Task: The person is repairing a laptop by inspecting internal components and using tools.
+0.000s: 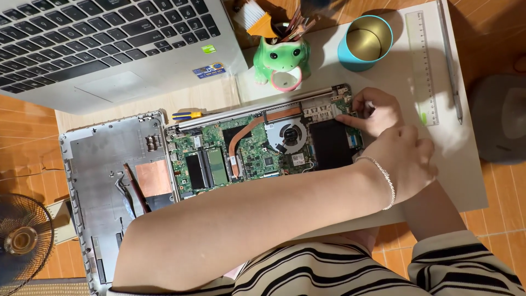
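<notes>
An opened laptop (pixel 189 125) lies on the white table with its green circuit board (pixel 249 156), round cooling fan (pixel 290 135) and copper heat pipe (pixel 245 130) bared. My right hand (pixel 375 109) rests on the board's far right corner, index fingertip pressed beside a black rectangular part (pixel 330 143). Something small and pale shows between its fingers; what it is I cannot tell. My left hand (pixel 406 160), a silver bracelet at the wrist, lies across my right wrist at the laptop's right edge, with its fingers curled under and hidden.
The removed grey bottom cover (pixel 107 181) lies left of the board, a yellow-and-blue screwdriver (pixel 186 115) above it. Behind are a second laptop (pixel 109 38), a green frog pen holder (pixel 282 57), a teal cup (pixel 364 41), a clear ruler (pixel 422 66) and a pen (pixel 450 60). A floor fan (pixel 22 238) stands at lower left.
</notes>
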